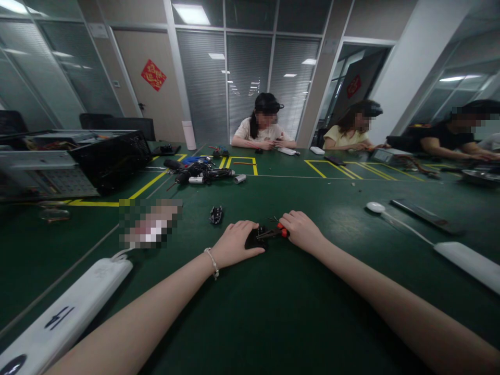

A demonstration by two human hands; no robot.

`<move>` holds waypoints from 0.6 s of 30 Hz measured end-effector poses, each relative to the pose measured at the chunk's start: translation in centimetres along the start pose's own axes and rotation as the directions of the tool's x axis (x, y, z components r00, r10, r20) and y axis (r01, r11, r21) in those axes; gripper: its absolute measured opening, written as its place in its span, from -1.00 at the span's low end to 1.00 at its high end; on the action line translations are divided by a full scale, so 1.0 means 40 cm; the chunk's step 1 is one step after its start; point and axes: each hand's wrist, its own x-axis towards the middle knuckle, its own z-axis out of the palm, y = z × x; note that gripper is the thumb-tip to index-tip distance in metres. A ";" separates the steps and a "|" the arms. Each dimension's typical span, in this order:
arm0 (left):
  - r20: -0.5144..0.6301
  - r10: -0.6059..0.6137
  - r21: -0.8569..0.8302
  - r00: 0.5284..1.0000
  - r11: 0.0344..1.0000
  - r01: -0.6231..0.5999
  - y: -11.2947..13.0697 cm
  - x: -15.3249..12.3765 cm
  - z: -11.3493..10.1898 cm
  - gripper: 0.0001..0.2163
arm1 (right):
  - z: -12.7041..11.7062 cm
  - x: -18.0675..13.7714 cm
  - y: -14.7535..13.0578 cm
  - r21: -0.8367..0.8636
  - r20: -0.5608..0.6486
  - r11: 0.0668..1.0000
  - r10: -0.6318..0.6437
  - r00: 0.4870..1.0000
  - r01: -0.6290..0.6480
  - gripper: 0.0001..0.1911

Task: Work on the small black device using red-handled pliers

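Observation:
My left hand point(236, 244), with a beaded bracelet at its wrist, is closed around a small black plastic part point(253, 240) on the green table. My right hand point(300, 229) grips pliers point(282, 230) by their red handles. The dark jaws of the pliers reach left and meet the black part; whether they pinch something there is too small to tell. A few thin dark bits point(272, 219) lie just beyond the pliers. Up and to the left of my left hand sits another black plastic piece point(216, 214), apart from both hands.
A computer case point(84, 169) stands at the far left. Behind my hands lies a heap of black tools and cables point(199, 172). White power banks point(74, 307) rest left and right, the right one point(469, 260) cabled to a white puck point(375, 208). Several people sit across the table.

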 end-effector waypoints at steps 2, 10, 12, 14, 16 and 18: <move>0.001 -0.003 0.001 1.000 1.000 0.003 0.000 0.000 0.000 -0.49 | -0.001 0.000 -0.001 0.002 0.000 1.000 0.002 1.000 -0.002 -0.79; 0.019 -0.001 0.007 1.000 1.000 0.001 -0.001 -0.001 -0.004 -0.48 | -0.003 0.002 0.001 0.024 -0.005 1.000 0.000 1.000 0.000 -0.80; 0.019 -0.003 0.005 1.000 1.000 0.003 -0.002 0.000 -0.003 -0.47 | -0.001 0.002 0.003 0.030 -0.006 1.000 -0.004 1.000 0.004 -0.80; 0.019 -0.002 0.002 1.000 1.000 0.002 -0.003 0.000 -0.002 -0.47 | 0.000 0.001 0.006 0.031 -0.008 1.000 -0.002 1.000 0.002 -0.80; 0.015 0.000 -0.002 1.000 1.000 0.000 -0.002 0.000 -0.002 -0.48 | 0.000 0.000 0.008 0.031 -0.008 1.000 0.000 1.000 0.000 -0.80; 0.012 0.003 -0.003 1.000 1.000 -0.003 -0.001 0.000 -0.001 -0.48 | 0.000 -0.001 0.008 0.031 -0.005 1.000 -0.001 1.000 0.001 -0.80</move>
